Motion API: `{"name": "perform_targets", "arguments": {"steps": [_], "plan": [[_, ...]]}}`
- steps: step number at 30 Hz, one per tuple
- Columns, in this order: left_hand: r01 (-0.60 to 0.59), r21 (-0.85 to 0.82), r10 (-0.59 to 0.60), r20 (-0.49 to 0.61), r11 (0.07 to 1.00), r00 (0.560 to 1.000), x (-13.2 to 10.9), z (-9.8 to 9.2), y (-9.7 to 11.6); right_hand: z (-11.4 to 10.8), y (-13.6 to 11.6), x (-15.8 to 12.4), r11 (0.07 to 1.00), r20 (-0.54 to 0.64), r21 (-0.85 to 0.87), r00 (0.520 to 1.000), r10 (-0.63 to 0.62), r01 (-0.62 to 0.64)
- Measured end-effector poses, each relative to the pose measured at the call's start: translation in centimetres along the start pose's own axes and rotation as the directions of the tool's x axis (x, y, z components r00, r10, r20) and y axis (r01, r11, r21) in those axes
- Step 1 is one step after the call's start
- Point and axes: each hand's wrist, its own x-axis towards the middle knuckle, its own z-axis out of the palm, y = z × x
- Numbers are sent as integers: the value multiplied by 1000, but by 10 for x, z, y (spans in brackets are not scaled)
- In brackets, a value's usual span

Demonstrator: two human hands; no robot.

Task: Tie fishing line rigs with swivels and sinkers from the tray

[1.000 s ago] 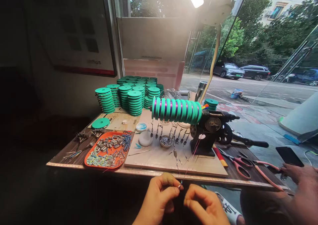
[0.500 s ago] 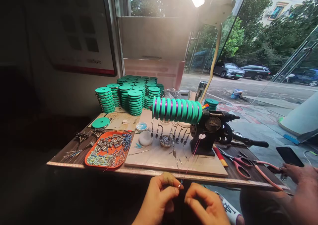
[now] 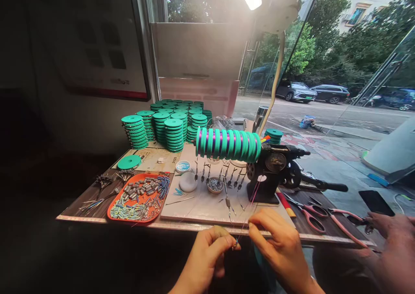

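My left hand (image 3: 209, 255) pinches a small metal fitting with a bluish part (image 3: 235, 244) between thumb and forefinger, just in front of the table edge. Thin pinkish fishing line (image 3: 253, 197) runs from the winding stand down to those fingertips. Right of it, my right hand (image 3: 280, 244) is closed with thumb and forefinger together, seemingly on a strand of the line; the strand is too fine to see clearly. Above both hands, a row of green foam spools (image 3: 227, 144) wound with purple line sits on the black hand-cranked winder (image 3: 275, 162). Weighted rigs (image 3: 228, 202) hang beneath.
An orange tray (image 3: 110, 214) of sinkers, tubes and small metal parts lies left. Stacks of green spools (image 3: 174, 136) stand behind. Scissors (image 3: 314, 220) and pink-handled pliers (image 3: 348, 229) lie right, near another person's hand (image 3: 384, 225) and a phone (image 3: 376, 203).
My right hand has risen and moved away from me, beside the line above the table edge. My left hand keeps its pinch in nearly the same place. The view has shifted slightly.
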Motion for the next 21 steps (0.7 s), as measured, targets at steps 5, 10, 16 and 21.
{"name": "perform_targets", "arguments": {"steps": [5,10,16,21], "plan": [[3,62,-3,3,998,1000,6,0,-1,-2,0,0,1000,-11,1,1000,-6,6],[10,-52,-7,61,999,998,3,3,7,1,0,0,1000,-11,16,1000,-7,7],[9,-90,-5,45,996,999,-3,-4,21,5,8,-12,997,26,70,999,21,-23],[-54,167,46,48,985,998,-26,-40,40,24,1,-18,985,148,86,976,-161,149]]}}
